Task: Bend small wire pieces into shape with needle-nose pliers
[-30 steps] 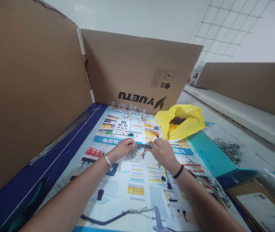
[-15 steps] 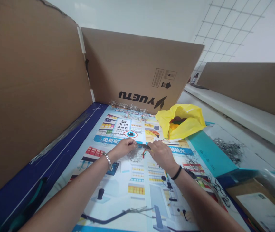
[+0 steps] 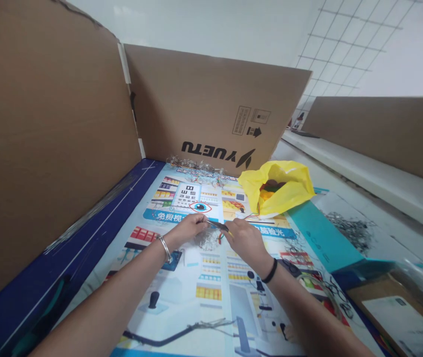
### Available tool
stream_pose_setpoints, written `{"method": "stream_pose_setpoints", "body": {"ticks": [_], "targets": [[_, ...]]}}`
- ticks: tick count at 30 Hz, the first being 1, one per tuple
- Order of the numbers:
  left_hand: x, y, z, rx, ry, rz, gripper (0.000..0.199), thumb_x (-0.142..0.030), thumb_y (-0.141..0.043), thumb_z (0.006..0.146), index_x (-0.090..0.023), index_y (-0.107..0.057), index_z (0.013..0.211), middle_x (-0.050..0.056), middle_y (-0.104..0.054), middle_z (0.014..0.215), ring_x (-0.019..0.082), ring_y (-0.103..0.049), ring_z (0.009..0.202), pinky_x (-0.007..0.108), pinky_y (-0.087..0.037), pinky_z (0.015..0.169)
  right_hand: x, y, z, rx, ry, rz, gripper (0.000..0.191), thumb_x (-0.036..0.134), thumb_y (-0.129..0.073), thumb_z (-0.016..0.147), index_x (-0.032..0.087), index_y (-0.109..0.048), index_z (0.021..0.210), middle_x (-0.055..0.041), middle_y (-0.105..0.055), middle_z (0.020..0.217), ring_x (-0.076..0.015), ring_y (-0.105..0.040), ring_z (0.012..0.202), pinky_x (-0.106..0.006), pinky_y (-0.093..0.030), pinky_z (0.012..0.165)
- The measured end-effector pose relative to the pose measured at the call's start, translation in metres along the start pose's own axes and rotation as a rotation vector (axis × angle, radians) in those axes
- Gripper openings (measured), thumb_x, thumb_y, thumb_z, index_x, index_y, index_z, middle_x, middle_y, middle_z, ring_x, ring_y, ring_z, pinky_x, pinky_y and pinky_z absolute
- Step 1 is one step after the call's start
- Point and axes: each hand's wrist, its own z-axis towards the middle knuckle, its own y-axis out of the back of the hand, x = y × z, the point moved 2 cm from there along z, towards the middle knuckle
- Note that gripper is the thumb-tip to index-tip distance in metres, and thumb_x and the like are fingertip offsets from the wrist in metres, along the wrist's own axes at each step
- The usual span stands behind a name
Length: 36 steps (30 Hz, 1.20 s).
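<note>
My right hand [image 3: 246, 240] is closed round a small tool [image 3: 219, 225] with a dark blade and a bit of yellow at its handle. The blade points left toward my left hand [image 3: 191, 228], whose fingers are pinched together at the blade's tip; what they hold is too small to make out. Just below the blade, a loose heap of thin silvery wire [image 3: 207, 240] lies on the printed poster [image 3: 178, 292]. A short red and green strand shows beside the heap.
A yellow bag [image 3: 293, 186] stands open at the back right. Cardboard panels [image 3: 204, 99] rise behind and at left. A black cable [image 3: 159, 341] with frayed wires lies in front. More wire scraps [image 3: 348, 230] are at right.
My right hand has shifted slightly left and tilted the tool, so its blade shows more clearly against my left fingertips. My left hand has hardly moved.
</note>
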Motion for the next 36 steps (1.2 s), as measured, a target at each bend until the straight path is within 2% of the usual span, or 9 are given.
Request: {"method": "stream_pose_setpoints", "body": {"ticks": [7,14,22,36], "targets": [[-0.001,0.000,-0.001,-0.009,0.044,-0.040,0.013,-0.028,-0.050,0.069,-0.015,-0.047,0.066,-0.006,-0.036,0.051,0.006,-0.031,0.045,0.020,-0.022,0.045,-0.002,0.000,0.001,0.025,-0.005,0.031,0.021,0.039,-0.045,0.086,0.023,-0.058,0.085,-0.0029,-0.059,0.080,-0.0156,-0.053,0.077,-0.025,-0.031,0.062],[0.000,0.000,-0.002,0.022,0.078,-0.103,0.015,-0.030,-0.052,0.068,-0.016,-0.046,0.069,-0.007,-0.038,0.050,0.006,-0.033,0.042,0.020,-0.024,0.044,-0.006,0.003,0.003,0.037,0.069,0.061,0.023,0.039,-0.044,0.086,0.021,-0.058,0.089,-0.0041,-0.057,0.080,-0.0164,-0.049,0.079,-0.026,-0.031,0.069],[0.002,0.001,-0.001,0.060,0.032,-0.076,0.015,-0.029,-0.051,0.070,-0.015,-0.045,0.066,-0.006,-0.036,0.053,0.005,-0.030,0.045,0.020,-0.022,0.046,-0.005,0.011,0.005,0.061,0.160,-0.075,0.023,0.039,-0.045,0.086,0.019,-0.057,0.088,-0.0058,-0.054,0.081,-0.0187,-0.046,0.081,-0.029,-0.028,0.070],[0.001,0.001,-0.001,0.040,0.006,0.004,0.015,-0.028,-0.051,0.070,-0.015,-0.046,0.065,-0.006,-0.038,0.054,0.006,-0.033,0.048,0.020,-0.026,0.048,0.000,0.009,0.007,0.181,0.080,-0.082,0.023,0.038,-0.041,0.086,0.021,-0.057,0.089,-0.0063,-0.056,0.085,-0.0184,-0.049,0.082,-0.027,-0.028,0.064]]}}
